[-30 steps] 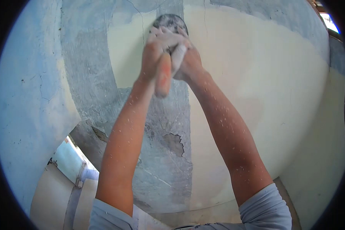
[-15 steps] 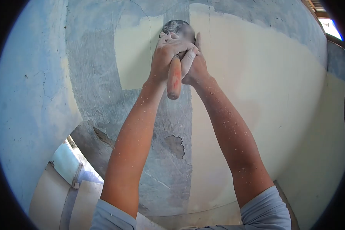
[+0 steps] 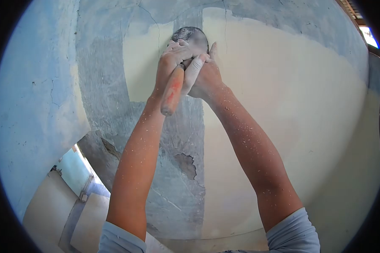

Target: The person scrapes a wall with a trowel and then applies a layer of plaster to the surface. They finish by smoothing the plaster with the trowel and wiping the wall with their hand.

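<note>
Grip: both hands together, overlapping against a dark rounded tool piece; how far the fingers close is hidden, so I cannot tell.
Left hand: fingers at the piece's lower left edge; dusty thumb slanting beside the handle.
Right hand: overlapping the left; one fingertip pointing up at the piece's right side, the others mostly hidden.
Handle: wooden, with reddish marks; slants down and leftward from between the hands.
Tool piece: just above the grip, at the wall; mottled dark and pale.
Wall: pale coating left and right of the grip; grey band and chipped patch below.
Forearms: flecked with pale bits.
</note>
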Demonstrator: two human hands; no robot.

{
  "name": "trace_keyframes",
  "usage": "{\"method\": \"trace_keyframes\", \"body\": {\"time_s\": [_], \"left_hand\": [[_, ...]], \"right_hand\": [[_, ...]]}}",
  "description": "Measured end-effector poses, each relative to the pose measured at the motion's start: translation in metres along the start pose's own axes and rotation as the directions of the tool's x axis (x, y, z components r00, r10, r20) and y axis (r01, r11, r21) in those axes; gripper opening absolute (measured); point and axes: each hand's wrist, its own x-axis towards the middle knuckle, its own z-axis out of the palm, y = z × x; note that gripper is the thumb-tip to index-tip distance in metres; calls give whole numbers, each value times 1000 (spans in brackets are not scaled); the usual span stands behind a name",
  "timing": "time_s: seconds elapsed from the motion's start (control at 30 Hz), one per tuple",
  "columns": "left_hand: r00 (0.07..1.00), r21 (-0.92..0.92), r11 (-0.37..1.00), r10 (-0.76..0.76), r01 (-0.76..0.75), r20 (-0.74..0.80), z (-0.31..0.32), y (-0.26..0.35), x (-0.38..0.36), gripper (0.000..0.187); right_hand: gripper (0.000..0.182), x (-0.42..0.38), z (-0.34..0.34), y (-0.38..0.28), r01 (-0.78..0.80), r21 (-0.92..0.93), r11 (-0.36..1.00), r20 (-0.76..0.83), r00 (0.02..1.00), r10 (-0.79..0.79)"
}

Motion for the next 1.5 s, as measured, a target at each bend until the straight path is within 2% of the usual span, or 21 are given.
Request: {"method": "trace_keyframes", "body": {"time_s": [0.1,0.2,0.3,0.33,0.4,0.57,0.6,0.7,0.77,0.83,0.9,0.93,1.03,1.1,1.13,1.27,1.3,1.37,1.4,1.47,1.5], "left_hand": [[1000,-26,1000,-6,6,19,-2,-1,0,15],[1000,-2,1000,25,-25,17,1,-5,-1,16],[998,3,998,66,-66,-15,5,-3,-3,16],[999,48,998,41,-42,28,2,0,-4,16],[997,85,996,13,-20,74,2,2,-6,17],[996,89,992,93,-94,8,-1,2,-12,13],[995,88,992,95,-95,6,-3,4,-17,13],[996,93,992,86,-85,-10,-12,7,-28,11],[994,90,990,105,-106,22,-19,3,-24,11],[991,85,988,122,-126,50,-23,-3,-14,12],[992,41,992,123,-123,-3,-27,-12,-1,12],[997,1,997,75,-75,-11,-30,-13,1,13],[995,65,997,27,-33,97,-38,-1,-14,16],[994,95,994,36,-46,108,-38,6,-24,15],[995,73,997,31,-38,99,-38,1,-27,15],[992,28,997,75,-78,97,-45,-11,-10,15],[994,36,999,10,-14,106,-47,-6,-8,15],[997,30,999,23,-25,69,-45,-5,-15,13],[999,29,999,38,-39,32,-44,-5,-19,12],[998,12,998,54,-54,12,-37,-14,-30,12],[998,3,998,70,-70,-8,-37,-11,-28,11]], "right_hand": [[67,0,-4,-6,-29,-45,999,41,999,30],[79,-1,5,1,53,5,999,-56,997,-53],[80,-1,13,6,98,-32,995,-112,989,-101],[65,-3,13,7,91,-48,995,-68,993,-94],[65,0,16,7,78,-18,997,-49,996,-79],[67,-4,20,-2,24,5,1000,33,999,-24],[68,-4,25,-9,44,80,996,-26,999,-42],[75,-9,22,-13,40,228,973,57,997,-55],[78,-8,15,-20,75,22,997,103,992,-77],[79,10,10,-19,72,-4,997,137,988,-70],[78,24,-5,-26,39,-100,994,267,964,-11],[78,24,-2,-28,38,-102,994,267,964,-10],[74,11,20,-31,39,-145,989,166,986,-14],[76,-6,31,-36,97,86,992,-196,977,-79],[70,-8,25,-35,55,107,993,-1,998,-55],[68,15,6,-39,-17,9,1000,136,991,15],[68,13,9,-40,-22,6,1000,142,990,21],[69,9,18,-41,-2,29,1000,-58,998,4],[69,4,24,-41,-5,27,1000,-54,999,7],[69,-4,32,-39,-6,164,986,-34,999,12],[67,-2,29,-39,0,87,996,4,1000,0]]}}
